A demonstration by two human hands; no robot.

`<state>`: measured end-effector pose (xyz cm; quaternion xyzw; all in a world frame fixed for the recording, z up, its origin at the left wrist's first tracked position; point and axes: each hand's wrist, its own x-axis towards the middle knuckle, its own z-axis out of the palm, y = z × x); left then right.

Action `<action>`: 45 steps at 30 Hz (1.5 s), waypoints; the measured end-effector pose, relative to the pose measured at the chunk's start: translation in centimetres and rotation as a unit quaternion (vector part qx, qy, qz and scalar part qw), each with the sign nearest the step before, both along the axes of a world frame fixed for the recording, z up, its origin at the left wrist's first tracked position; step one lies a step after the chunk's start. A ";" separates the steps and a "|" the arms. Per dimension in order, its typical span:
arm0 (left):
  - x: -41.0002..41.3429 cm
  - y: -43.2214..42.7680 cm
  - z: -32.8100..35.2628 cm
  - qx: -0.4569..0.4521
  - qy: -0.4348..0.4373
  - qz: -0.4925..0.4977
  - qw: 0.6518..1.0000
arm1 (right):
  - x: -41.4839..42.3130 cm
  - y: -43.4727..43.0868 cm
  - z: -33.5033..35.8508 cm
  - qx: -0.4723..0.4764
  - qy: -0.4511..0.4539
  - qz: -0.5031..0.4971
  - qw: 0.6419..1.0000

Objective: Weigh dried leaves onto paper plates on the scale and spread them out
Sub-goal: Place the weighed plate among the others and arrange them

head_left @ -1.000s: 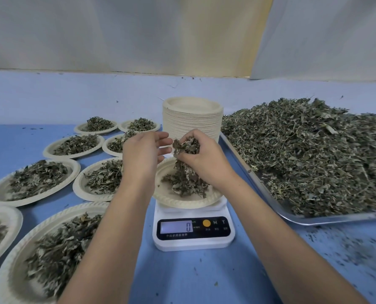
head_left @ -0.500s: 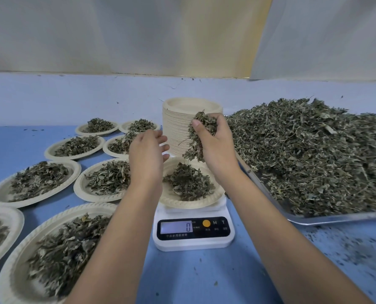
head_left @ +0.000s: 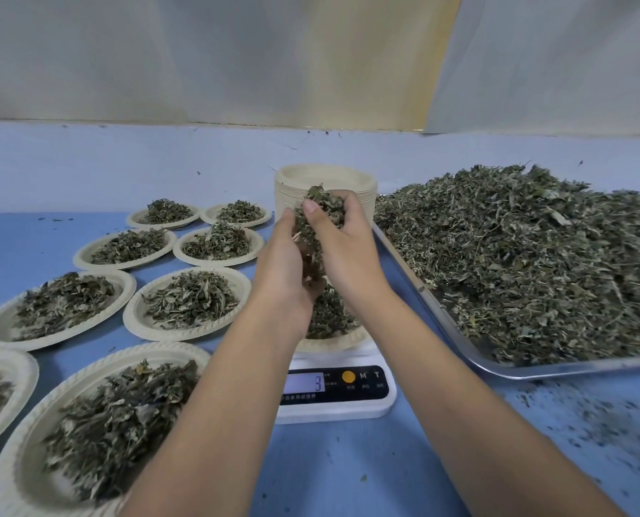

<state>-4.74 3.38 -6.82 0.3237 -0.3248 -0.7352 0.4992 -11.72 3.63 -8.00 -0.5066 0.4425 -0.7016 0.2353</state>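
Note:
A white digital scale [head_left: 335,395] stands in the middle of the blue table, its display showing 3. On it sits a paper plate [head_left: 329,343] with a small heap of dried leaves [head_left: 329,311]. Above the plate my right hand [head_left: 342,244] grips a clump of dried leaves [head_left: 316,214]. My left hand [head_left: 283,266] is cupped against that clump from the left, fingers touching the leaves. Both forearms hide much of the plate.
A big metal tray [head_left: 460,330] piled with loose dried leaves [head_left: 535,255] lies to the right. A stack of unused paper plates [head_left: 326,181] stands behind my hands. Several filled plates [head_left: 188,304] cover the left side. Leaf crumbs litter the table at right.
My right hand came back from the tray side to above the scale plate with its clump. My left hand rose to meet it. The display went from 0 to 3.

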 end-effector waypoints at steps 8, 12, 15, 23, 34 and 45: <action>-0.5 0.0 -0.5 0.048 0.144 0.000 0.988 | 1.5 -0.2 -0.9 0.032 0.100 -0.033 0.994; -0.4 -0.2 -0.8 0.028 0.070 0.015 0.997 | 1.6 -0.2 -1.1 0.040 0.144 -0.043 0.988; -0.3 -0.3 -0.9 0.055 0.057 0.006 0.997 | 1.5 -0.2 -1.3 0.049 0.164 -0.038 0.985; 1.0 -0.5 -0.2 0.120 0.131 0.002 0.984 | 0.8 -0.7 -1.8 0.059 0.281 -0.034 0.957; 1.1 -1.9 -1.2 0.130 0.071 0.009 0.989 | 0.7 -0.3 -2.7 0.077 0.337 0.003 0.939; 0.6 -1.2 -1.2 0.079 0.059 0.038 0.994 | 0.3 -0.7 -2.8 0.092 0.313 -0.004 0.945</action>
